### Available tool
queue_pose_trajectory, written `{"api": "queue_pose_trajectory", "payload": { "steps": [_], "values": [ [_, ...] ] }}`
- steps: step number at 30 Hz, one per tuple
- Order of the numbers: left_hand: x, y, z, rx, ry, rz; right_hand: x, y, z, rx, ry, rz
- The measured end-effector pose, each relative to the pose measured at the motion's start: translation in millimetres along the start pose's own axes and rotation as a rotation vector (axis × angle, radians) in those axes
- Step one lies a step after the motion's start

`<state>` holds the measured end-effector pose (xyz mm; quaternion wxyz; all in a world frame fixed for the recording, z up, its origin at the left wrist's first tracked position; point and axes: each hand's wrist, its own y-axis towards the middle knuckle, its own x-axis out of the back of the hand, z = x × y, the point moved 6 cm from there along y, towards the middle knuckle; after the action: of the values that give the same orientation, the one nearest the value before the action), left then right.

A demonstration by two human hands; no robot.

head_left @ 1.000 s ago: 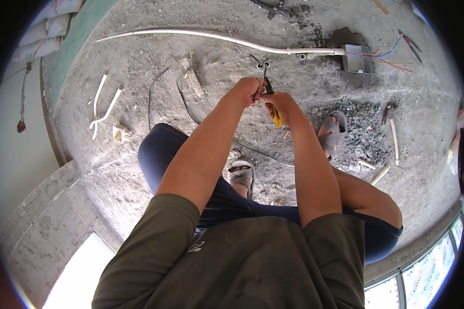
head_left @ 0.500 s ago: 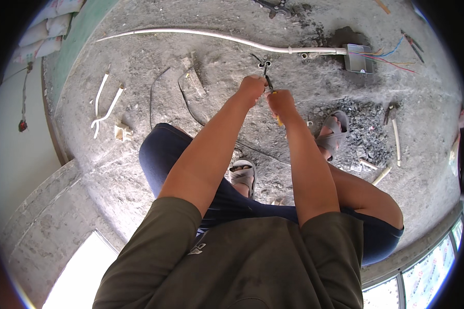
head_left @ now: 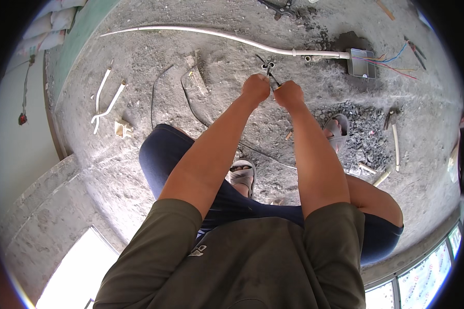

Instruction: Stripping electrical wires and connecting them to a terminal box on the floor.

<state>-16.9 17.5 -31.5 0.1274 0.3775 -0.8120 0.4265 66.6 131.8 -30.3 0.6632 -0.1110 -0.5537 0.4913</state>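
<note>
Left hand (head_left: pixel 256 88): clenched, apparently on thin black cable (head_left: pixel 269 70)
Right hand (head_left: pixel 289 95): grasping dark-nosed metal pliers (head_left: pixel 275 80)
Cable step: seemingly working with pliers
Pliers next: probably needing steady grip

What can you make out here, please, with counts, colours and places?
Long conduit: 1, white, upper floor
Box: 1, grey, conduit's right end
Wires: several, multicoloured, from box
Pliers: 1, dark, upper right
Cable: count unclear, black, left floor
Bent pipes: 2, white, left
Hammer: 1, pale-handled, right
Rubble: heap, grey, right
Sacks: several, whitish, upper left
Sandals: 2, grey, worn
Left hand: 1, centre, at short dark cable
Right hand: 1, centre, around mostly hidden tool
</note>
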Motion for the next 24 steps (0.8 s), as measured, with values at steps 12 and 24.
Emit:
{"api": "queue_pose_trajectory", "payload": {
  "steps": [12,24],
  "values": [
    [-1,-11,-26,-0.166,0.165,0.023,23,6,1,0.014,-0.121,0.004],
    [0,-11,-32,-0.220,0.183,0.019,43,17,11,0.047,-0.266,0.004]
  ]
}}
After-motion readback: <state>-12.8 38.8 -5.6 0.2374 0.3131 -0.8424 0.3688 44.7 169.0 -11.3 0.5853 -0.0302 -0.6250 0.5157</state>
